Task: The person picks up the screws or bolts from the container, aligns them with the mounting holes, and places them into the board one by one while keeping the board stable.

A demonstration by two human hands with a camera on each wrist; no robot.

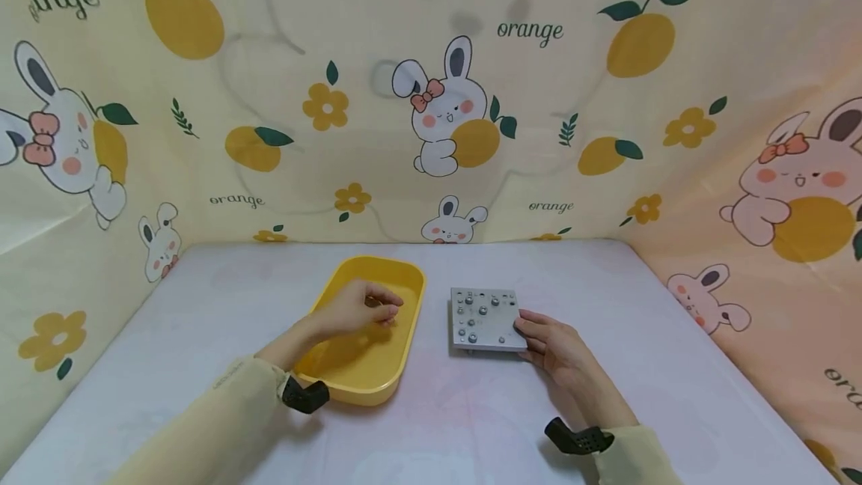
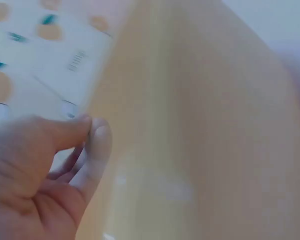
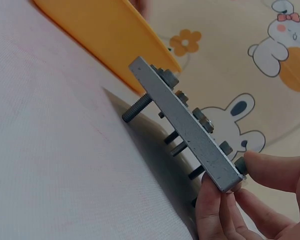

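A square grey metal plate [image 1: 498,324] carries several bolts and nuts on its upper face. My right hand [image 1: 557,350] grips its right edge, thumb on top and fingers beneath. In the right wrist view the plate [image 3: 182,125] is held above the white surface, with threaded bolt shanks [image 3: 137,108] sticking out below. My left hand [image 1: 353,310] hovers over the yellow tray [image 1: 350,394], fingers bent. In the left wrist view the thumb and forefinger of that hand [image 2: 45,175] come together at their tips. Whether anything small sits between them cannot be seen.
A white tabletop [image 1: 438,432] lies under the tray and plate. Patterned cloth [image 1: 377,193] with rabbits and oranges hangs behind and along both sides. The tray's raised wall [image 3: 105,45] stands left of the plate. Each wrist wears a black device [image 1: 306,395].
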